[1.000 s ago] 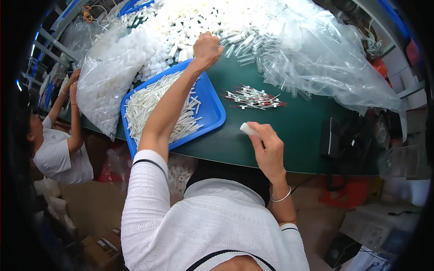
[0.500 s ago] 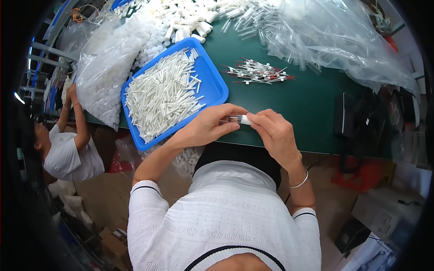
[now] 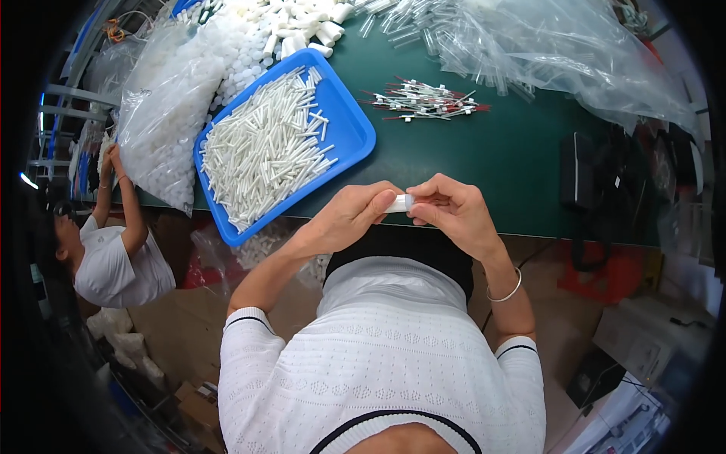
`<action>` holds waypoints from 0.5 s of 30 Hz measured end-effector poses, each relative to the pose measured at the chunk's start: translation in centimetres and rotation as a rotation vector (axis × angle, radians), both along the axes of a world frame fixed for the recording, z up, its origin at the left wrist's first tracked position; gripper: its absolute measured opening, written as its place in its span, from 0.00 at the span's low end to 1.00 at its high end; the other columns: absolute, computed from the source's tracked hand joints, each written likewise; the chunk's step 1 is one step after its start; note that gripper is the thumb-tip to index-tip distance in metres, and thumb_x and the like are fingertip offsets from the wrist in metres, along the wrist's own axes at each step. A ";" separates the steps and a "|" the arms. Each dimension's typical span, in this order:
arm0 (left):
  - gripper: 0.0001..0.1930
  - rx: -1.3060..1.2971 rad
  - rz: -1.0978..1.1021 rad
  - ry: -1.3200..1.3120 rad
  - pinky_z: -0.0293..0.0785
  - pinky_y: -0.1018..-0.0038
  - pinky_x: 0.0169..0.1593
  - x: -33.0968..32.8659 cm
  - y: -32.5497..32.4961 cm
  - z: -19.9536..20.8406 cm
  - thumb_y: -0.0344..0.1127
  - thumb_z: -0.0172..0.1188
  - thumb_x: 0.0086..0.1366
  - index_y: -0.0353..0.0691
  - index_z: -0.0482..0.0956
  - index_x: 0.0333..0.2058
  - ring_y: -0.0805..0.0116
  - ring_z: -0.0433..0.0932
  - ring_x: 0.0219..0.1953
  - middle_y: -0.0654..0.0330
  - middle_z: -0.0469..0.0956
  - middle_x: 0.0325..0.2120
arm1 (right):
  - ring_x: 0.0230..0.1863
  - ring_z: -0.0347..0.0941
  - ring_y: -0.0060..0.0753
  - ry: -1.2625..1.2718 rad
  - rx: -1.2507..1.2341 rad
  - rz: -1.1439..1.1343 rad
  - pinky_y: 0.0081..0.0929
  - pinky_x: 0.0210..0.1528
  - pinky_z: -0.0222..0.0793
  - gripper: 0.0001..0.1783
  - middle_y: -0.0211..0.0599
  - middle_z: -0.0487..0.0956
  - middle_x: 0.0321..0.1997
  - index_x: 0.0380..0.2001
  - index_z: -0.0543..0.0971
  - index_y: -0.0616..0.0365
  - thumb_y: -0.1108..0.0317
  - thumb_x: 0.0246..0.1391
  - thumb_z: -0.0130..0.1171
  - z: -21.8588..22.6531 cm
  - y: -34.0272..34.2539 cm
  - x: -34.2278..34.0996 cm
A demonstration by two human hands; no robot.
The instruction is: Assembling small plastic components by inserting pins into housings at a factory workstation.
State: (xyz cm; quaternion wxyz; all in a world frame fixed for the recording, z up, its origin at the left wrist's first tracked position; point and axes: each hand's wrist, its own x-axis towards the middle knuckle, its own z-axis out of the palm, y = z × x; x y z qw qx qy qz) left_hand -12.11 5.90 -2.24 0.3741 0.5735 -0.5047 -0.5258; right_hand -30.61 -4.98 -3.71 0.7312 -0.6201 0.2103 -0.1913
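My left hand (image 3: 354,218) is closed around a small clear tube with a white filling (image 3: 396,204), its thumb lying along the side. Most of the tube's left part is hidden in that hand. Thumb and fingers of my right hand (image 3: 460,218) pinch a translucent cap (image 3: 409,202) at the tube's right end. Both hands are over the table's near edge. Left of them stands a blue tray (image 3: 355,140) full of short white sticks (image 3: 261,144). Beyond them lies a pile of thin red and white rods with small collars (image 3: 427,101).
Clear tubes (image 3: 435,38) spill from a plastic bag (image 3: 560,60) at the back right of the green table (image 3: 499,170). White cylindrical plugs (image 3: 302,34) and a bag of translucent round caps (image 3: 162,129) lie back left. A co-worker (image 3: 125,261) is at far left. A black case (image 3: 578,170) stands right.
The white plug now sits inside the tube, and rods that showed between my hands are hidden. My right fingers have shifted to the tube's end, on a translucent cap. The view has tilted slightly.
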 end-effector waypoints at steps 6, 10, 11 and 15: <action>0.17 -0.280 0.100 -0.395 0.62 0.60 0.26 -1.8 1.1 -1.2 0.40 0.41 0.73 0.35 0.71 0.30 0.43 0.68 0.23 0.47 0.69 0.20 | 0.33 0.76 0.18 -0.003 0.073 0.036 0.17 0.39 0.75 0.08 0.34 0.80 0.32 0.38 0.78 0.68 0.77 0.55 0.59 -0.3 0.4 0.5; 0.11 -0.287 0.152 -0.391 0.67 0.64 0.28 -2.1 1.4 -1.2 0.37 0.51 0.69 0.35 0.72 0.31 0.50 0.73 0.24 0.50 0.72 0.21 | 0.34 0.74 0.18 0.016 -0.111 0.009 0.16 0.39 0.74 0.09 0.34 0.78 0.35 0.40 0.79 0.67 0.79 0.54 0.60 -0.6 0.8 -0.3; 0.09 -0.230 0.157 -0.271 0.69 0.66 0.29 -2.2 1.1 -0.6 0.36 0.55 0.67 0.35 0.72 0.33 0.53 0.75 0.25 0.52 0.74 0.22 | 0.34 0.74 0.19 -0.068 -0.104 -0.014 0.16 0.39 0.73 0.11 0.34 0.78 0.37 0.41 0.79 0.66 0.80 0.53 0.60 -1.2 0.7 -0.5; 0.11 -0.229 0.178 -0.345 0.71 0.68 0.31 -2.1 1.1 -0.5 0.33 0.64 0.58 0.36 0.72 0.36 0.56 0.77 0.28 0.54 0.77 0.27 | 0.39 0.73 0.21 -0.199 0.050 -0.089 0.16 0.42 0.72 0.12 0.34 0.75 0.42 0.41 0.81 0.64 0.80 0.52 0.62 -3.2 1.5 -0.1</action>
